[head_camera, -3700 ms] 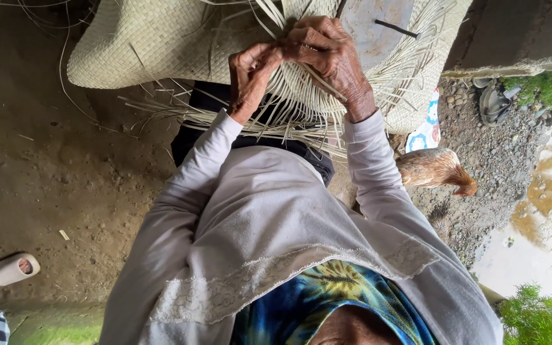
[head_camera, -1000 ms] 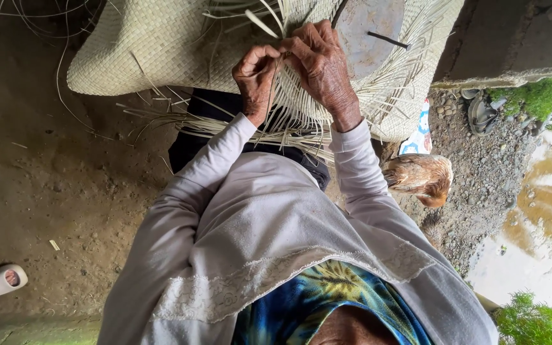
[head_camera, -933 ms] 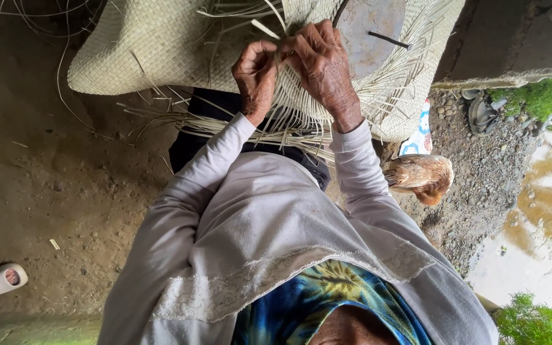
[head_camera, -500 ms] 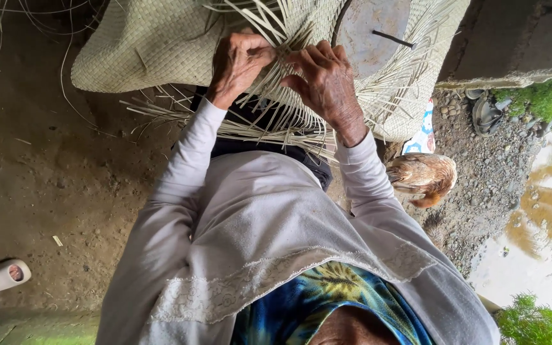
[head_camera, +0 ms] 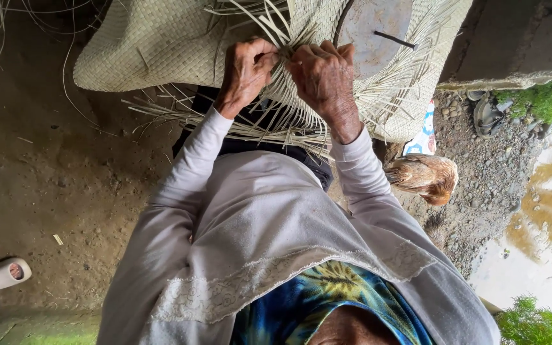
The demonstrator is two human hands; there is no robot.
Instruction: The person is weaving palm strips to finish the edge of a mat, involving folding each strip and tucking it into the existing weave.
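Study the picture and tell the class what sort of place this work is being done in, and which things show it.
Probably an outdoor yard in a rural setting. The ground is bare packed earth running into gravel beside a muddy puddle, and a brown chicken stands close by. Both hands work at a woven straw mat.

Bare dirt ground (head_camera: 46,185) open at left, loose pale straw strands (head_camera: 269,121) crowding the near edge of the woven straw mat (head_camera: 154,45), brown hen (head_camera: 426,179) just right, grey concrete wall (head_camera: 519,38) blocking far right
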